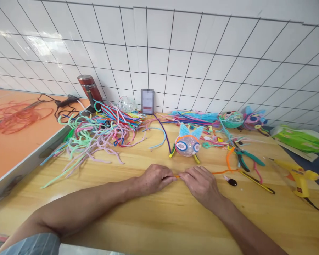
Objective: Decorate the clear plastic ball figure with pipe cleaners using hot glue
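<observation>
Orange pipe cleaner (pixel 177 176) pinched between left hand (pixel 155 179), right hand (pixel 202 184) grip.

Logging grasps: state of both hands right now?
Left hand: closed, pinching the orange pipe cleaner.
Right hand: closed, pinching the same pipe cleaner.

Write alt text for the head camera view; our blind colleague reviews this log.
Two bare hands, left hand and right hand, pinch an orange pipe cleaner between them on a wooden table. Behind sit a ball toy with blue ears, a pipe cleaner pile, pliers and a yellow glue gun.
</observation>
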A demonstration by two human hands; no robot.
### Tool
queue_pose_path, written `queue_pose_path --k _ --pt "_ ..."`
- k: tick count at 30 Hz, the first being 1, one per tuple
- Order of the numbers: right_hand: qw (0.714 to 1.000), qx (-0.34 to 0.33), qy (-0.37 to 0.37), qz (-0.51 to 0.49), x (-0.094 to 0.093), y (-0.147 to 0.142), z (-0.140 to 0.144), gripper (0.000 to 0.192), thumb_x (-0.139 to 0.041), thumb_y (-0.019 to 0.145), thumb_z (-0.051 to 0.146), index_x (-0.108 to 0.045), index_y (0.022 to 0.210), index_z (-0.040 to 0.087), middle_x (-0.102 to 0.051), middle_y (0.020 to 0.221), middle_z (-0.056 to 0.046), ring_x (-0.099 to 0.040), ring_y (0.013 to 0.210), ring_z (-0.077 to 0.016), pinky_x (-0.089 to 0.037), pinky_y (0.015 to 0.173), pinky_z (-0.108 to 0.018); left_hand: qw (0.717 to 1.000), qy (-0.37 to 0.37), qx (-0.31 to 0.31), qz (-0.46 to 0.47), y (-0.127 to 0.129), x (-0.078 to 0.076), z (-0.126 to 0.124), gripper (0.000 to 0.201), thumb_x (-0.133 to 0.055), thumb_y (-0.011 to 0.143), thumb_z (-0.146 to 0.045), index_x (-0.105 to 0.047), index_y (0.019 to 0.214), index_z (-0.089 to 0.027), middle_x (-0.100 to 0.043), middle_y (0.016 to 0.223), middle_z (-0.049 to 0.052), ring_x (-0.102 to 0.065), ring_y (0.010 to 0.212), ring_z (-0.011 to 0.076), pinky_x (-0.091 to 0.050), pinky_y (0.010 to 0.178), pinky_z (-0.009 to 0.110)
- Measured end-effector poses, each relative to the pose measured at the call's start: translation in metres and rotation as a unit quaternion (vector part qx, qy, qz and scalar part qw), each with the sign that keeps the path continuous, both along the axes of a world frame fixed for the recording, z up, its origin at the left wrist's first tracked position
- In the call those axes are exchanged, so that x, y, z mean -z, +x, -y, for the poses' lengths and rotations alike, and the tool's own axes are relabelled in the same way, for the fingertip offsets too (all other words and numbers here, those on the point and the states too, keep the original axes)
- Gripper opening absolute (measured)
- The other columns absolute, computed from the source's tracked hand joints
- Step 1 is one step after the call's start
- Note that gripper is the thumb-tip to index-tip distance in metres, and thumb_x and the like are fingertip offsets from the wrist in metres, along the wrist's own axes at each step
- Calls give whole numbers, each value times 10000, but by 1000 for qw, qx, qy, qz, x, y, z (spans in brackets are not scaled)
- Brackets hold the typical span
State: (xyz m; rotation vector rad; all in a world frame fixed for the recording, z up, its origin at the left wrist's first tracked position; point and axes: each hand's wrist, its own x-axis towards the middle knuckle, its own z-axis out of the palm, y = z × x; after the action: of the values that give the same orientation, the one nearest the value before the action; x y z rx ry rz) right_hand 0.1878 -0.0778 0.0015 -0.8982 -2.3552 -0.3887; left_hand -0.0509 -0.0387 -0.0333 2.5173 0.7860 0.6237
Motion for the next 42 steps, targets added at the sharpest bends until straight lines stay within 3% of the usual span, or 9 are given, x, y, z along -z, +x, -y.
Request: queue_pose_path --k 19,24,28,31,33,36,38,40,42 --pt "999 10 32 4 2 6 -3 150 -598 1038 102 -720 1022 188 -719 864 -32 -591 786 -149 -393 735 -313 1000 -20 8 3 1 -2 -1 287 -508 1070 -251 -701 877 -163 -741 795 40 -673 727 144 -459 692 230" --pt "993 68 100 -6 -5 9 3 212 -626 1013 84 -713 1154 218 -780 1033 -71 -664 996 -198 -447 922 -368 998 -18 5 61 0 -6 -2 355 -449 1109 -276 -707 906 -141 -759 832 83 -698 759 167 -502 723 246" --pt "993 -26 110 -28 -9 3 20 210 -667 989 96 -724 1155 210 -777 1005 -65 -670 1051 -198 -482 987 -355 993 -13 35 115 0 -10 -2 420 -420 1136 -341 -731 955 -126 -759 846 106 -705 786 162 -533 750 238" --pt "988 -147 34 -43 -8 -7 29 203 -613 989 58 -724 1130 153 -770 944 -65 -690 951 -173 -520 920 -310 990 -13 39 137 1 -8 -1 427 -425 1137 -354 -740 960 -126 -745 817 104 -697 779 154 -542 749 234" --pt "979 -178 -83 -57 -4 -12 31 117 -648 985 93 -722 1029 171 -744 840 -20 -677 794 -136 -517 791 -271 986 -21 37 158 1 -6 0 421 -439 1134 -358 -747 982 -115 -744 810 110 -698 782 157 -556 761 242" --pt "938 -141 -315 -39 2 -15 30 133 -748 928 150 -704 825 221 -695 702 50 -634 622 -97 -460 619 -243 978 -61 49 193 2 -12 4 402 -491 1116 -390 -753 1000 -108 -762 872 141 -721 853 176 -590 827 273" --pt "898 -107 -428 -7 3 -14 29 147 -773 899 166 -724 780 237 -702 670 65 -635 589 -95 -443 569 -228 966 -119 91 210 3 -20 8 382 -537 1096 -414 -753 991 -117 -777 1042 194 -743 1019 207 -600 952 322" --pt "880 -93 -465 23 3 -14 32 121 -762 923 228 -762 807 262 -747 714 55 -686 666 -117 -477 605 -221 941 -207 151 223 5 -30 14 385 -557 1085 -448 -740 971 -129 -737 1274 226 -708 1245 240 -551 1106 369" --pt "888 -104 -444 55 5 -16 38 123 -736 965 328 -784 858 293 -794 809 43 -733 781 -145 -518 677 -230 901 -314 201 222 8 -35 18 435 -550 1077 -525 -707 945 -141 -684 1411 202 -649 1380 253 -495 1184 374"
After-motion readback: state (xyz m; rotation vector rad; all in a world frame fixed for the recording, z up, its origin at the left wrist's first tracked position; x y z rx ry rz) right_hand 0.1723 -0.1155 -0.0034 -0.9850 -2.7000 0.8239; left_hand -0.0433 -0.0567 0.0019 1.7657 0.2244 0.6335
